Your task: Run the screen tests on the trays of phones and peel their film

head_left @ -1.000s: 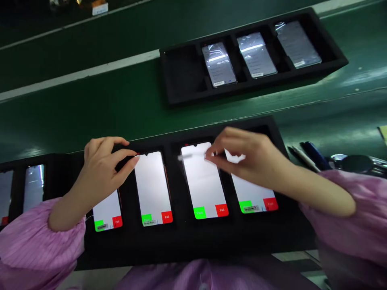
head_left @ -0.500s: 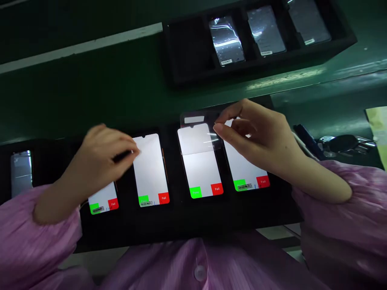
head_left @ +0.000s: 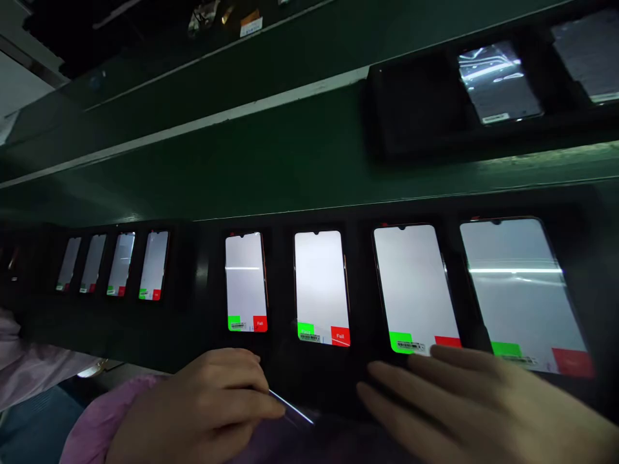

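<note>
My left hand point(head_left: 203, 406) is low in the view, left of the middle, thumb and fingers pinched on a clear film point(head_left: 296, 412) that shows mainly as a thin bright edge. My right hand point(head_left: 474, 399), blurred, has its fingers stretched out just below two smartphones. Four white-screened smartphones lie in a row in a dark tray point(head_left: 280, 367): one at the left point(head_left: 245, 283), a second point(head_left: 320, 283), a third point(head_left: 411, 283) and one at the right point(head_left: 517, 283). Each has green and red boxes and a small barcode label at the bottom. My right fingers cover part of the third one's red box.
Further left, several lit smartphones point(head_left: 153, 264) lie in another dark tray. A raised black tray point(head_left: 416, 109) with smartphones in clear film point(head_left: 500, 80) stands on the green bench point(head_left: 242, 167) at the back right. Another person's sleeve point(head_left: 43, 361) shows at the left edge.
Both hands have come down off the screens to the front of the row. The clear film, earlier in my right hand over a phone, now appears in my left. The view has shifted left.
</note>
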The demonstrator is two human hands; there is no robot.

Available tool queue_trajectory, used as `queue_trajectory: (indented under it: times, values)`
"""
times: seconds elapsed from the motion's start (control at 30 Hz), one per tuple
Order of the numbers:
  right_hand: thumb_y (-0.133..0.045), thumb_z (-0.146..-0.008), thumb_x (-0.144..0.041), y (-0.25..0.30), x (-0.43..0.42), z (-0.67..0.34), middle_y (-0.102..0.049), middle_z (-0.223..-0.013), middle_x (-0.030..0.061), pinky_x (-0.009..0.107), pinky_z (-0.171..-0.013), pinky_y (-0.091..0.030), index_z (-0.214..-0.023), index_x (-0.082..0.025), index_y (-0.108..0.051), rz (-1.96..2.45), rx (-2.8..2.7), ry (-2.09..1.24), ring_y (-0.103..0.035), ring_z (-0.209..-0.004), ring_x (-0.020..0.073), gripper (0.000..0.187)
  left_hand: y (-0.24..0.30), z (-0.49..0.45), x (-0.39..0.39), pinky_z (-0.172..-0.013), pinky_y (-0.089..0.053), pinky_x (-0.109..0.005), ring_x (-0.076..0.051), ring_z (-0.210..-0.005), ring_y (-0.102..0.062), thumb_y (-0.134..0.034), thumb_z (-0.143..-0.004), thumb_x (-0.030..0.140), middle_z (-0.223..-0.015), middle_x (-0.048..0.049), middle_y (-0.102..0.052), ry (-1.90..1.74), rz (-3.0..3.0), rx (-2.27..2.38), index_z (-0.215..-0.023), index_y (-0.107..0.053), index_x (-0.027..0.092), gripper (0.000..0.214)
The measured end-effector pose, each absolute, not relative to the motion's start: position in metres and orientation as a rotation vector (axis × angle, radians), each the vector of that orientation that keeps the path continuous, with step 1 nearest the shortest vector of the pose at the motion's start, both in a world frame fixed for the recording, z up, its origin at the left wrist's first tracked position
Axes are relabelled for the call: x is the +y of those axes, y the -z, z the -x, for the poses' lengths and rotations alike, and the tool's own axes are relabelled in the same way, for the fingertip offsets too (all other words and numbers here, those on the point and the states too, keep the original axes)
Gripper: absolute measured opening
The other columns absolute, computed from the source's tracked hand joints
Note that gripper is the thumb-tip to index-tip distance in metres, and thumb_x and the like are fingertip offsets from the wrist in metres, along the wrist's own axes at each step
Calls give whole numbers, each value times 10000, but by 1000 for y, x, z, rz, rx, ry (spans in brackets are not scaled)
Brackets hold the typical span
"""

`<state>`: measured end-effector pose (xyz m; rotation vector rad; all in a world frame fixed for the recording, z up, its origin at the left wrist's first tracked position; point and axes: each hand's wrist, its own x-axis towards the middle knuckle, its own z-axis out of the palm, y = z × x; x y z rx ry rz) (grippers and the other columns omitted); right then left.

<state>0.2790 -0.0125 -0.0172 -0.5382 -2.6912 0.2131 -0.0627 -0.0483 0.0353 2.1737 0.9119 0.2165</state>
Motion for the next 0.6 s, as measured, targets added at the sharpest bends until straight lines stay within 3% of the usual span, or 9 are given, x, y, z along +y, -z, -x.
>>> queue_trajectory:
  times: [0.1,0.23,0.33,0.4,0.5,0.6]
  values:
    - [-371,-1097,-199,18,-13,-254,-725,-1126,6,355,-645,-463,-1201,-250,-713,427,-2735,-183,-617,-795,169,361,-40,85,-39,-1109,-604,-317,-132,-989,-753,-566,-959,45,-998,22,-773,-287,-2233,988,-1109,-721,245,294]
    - [-567,-992,-183,22,-9,-240,-677,-1041,50,349,-641,-401,-927,-211,-734,475,-2794,-3,-565,-837,192,182,-29,110,-15,-1231,-518,-378,-136,-1105,-750,-631,-961,68,-1079,41,-787,-383,-2405,1108,-1079,-710,266,244]
    - [-603,-921,-124,22,-3,-236,-626,-932,54,355,-623,-345,-775,-192,-679,507,-2765,43,-512,-800,194,178,-12,116,10,-1222,-511,-392,-140,-1132,-739,-644,-974,90,-1124,33,-779,-472,-2431,1092,-1060,-698,269,206]
    - [-605,-916,-103,22,5,-233,-586,-856,44,358,-601,-313,-735,-183,-649,511,-2737,13,-476,-748,183,203,-2,117,29,-1127,-562,-399,-163,-1117,-730,-653,-988,131,-1154,4,-766,-550,-2467,1145,-1106,-699,268,187]
    - [-581,-942,-54,21,29,-227,-587,-822,26,341,-594,-324,-802,-171,-667,509,-2706,-35,-479,-714,160,203,11,123,55,-1027,-564,-520,-279,-1161,-680,-610,-1035,279,-1203,-74,-728,-538,-2544,1612,-1141,-744,258,173]
    - [-503,-996,-46,18,65,-222,-682,-941,27,290,-589,-344,-999,-177,-691,712,-2678,-107,-567,-734,130,228,20,128,71,-1071,-492,-659,-400,-1301,-581,-518,-1065,418,-1309,-124,-677,-340,-2475,1927,-1070,-789,233,328]
